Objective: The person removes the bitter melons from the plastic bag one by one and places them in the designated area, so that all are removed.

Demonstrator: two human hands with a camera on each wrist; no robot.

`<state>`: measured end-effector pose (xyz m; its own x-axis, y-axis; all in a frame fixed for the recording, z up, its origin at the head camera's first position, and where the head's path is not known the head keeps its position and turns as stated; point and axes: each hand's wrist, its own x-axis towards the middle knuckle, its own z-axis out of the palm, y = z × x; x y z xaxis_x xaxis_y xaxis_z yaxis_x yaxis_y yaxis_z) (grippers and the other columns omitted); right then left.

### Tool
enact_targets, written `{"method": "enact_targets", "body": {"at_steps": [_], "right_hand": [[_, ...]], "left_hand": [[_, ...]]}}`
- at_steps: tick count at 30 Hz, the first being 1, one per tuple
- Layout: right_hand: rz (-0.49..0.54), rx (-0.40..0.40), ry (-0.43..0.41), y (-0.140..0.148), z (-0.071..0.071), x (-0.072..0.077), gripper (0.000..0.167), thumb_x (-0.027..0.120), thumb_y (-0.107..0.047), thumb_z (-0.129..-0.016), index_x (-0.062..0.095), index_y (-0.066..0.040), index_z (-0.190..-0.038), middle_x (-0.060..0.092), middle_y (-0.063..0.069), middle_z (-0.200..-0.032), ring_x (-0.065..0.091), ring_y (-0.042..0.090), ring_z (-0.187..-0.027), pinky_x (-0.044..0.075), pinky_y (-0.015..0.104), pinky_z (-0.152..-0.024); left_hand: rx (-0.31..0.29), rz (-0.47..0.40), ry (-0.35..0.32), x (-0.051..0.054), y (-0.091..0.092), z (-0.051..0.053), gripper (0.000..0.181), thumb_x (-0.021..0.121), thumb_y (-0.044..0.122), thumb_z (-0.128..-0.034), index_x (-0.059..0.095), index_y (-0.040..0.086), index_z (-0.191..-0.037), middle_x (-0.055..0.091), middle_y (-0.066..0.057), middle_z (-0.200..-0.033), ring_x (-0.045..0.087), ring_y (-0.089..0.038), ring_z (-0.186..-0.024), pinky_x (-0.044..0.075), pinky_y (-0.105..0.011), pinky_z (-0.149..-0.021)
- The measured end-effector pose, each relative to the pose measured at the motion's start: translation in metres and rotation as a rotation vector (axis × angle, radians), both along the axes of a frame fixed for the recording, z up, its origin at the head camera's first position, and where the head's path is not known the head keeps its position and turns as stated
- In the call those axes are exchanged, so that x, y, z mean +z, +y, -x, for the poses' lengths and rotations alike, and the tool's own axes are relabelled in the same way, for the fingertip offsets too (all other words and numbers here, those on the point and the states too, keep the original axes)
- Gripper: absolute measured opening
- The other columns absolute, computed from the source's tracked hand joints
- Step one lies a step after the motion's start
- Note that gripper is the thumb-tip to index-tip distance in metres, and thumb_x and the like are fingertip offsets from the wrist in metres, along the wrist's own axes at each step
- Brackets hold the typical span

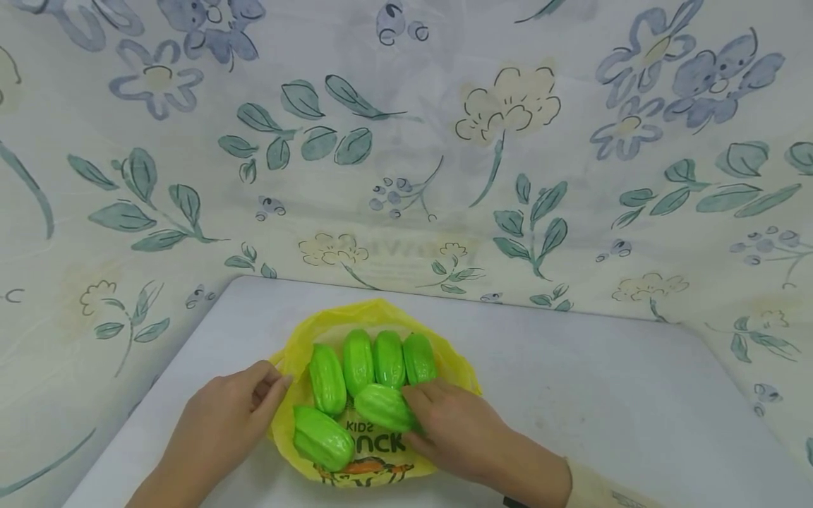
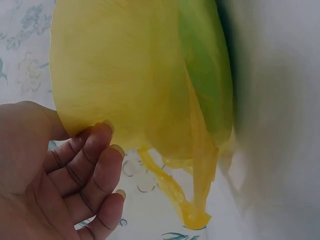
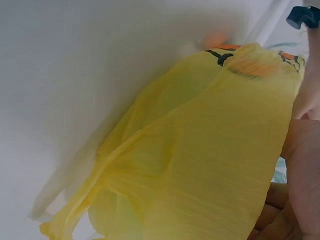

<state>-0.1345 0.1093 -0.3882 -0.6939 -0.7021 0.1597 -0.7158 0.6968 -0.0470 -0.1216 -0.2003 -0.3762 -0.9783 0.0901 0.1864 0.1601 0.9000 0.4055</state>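
A yellow plastic bag point(image 1: 375, 310) with dark printed letters lies spread open on the table. Inside it are several glossy, bright green, ridged oblong pieces point(image 1: 358, 361) that look like vegetables or fruit; their exact kind cannot be told. My left hand point(image 1: 222, 416) pinches the bag's left rim between thumb and fingers, which the left wrist view shows up close at the bag's edge point(image 2: 70, 90). Reaching in over the right side, my right hand point(image 1: 454, 427) grips one green piece point(image 1: 381, 408) lying crosswise near the middle. In the right wrist view the bag point(image 3: 200, 150) hides that piece and most fingers.
The white table point(image 1: 571, 395) extends to the right of the bag. Behind and beside it hangs a flower-patterned cloth point(image 1: 406, 141). A yellow bag handle point(image 2: 197, 200) dangles loosely in the left wrist view. A small dark object point(image 1: 513, 502) shows under the right forearm.
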Motion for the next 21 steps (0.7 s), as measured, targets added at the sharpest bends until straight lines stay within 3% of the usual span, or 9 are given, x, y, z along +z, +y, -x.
{"method": "enact_targets", "body": {"at_steps": [6, 21], "right_hand": [[0.021, 0.011, 0.017, 0.005, -0.002, 0.001, 0.047, 0.079, -0.036, -0.094, 0.065, -0.006, -0.127, 0.071, 0.003, -0.111, 0.066, 0.014, -0.100, 0.056, 0.027, -0.083], [0.073, -0.014, -0.002, 0.015, -0.012, 0.017, 0.054, 0.079, -0.036, -0.094, 0.064, -0.005, -0.135, 0.071, 0.005, -0.121, 0.067, 0.018, -0.110, 0.058, 0.031, -0.087]], "left_hand": [[-0.009, -0.011, -0.003, -0.001, -0.003, 0.001, 0.014, 0.069, 0.025, -0.1021, 0.069, 0.013, -0.094, 0.062, 0.011, -0.071, 0.052, -0.010, -0.063, 0.047, -0.035, -0.062], [-0.015, -0.018, -0.009, 0.000, -0.005, 0.001, 0.016, 0.068, 0.026, -0.1032, 0.070, 0.013, -0.094, 0.063, 0.012, -0.072, 0.052, -0.009, -0.063, 0.047, -0.034, -0.060]]}}
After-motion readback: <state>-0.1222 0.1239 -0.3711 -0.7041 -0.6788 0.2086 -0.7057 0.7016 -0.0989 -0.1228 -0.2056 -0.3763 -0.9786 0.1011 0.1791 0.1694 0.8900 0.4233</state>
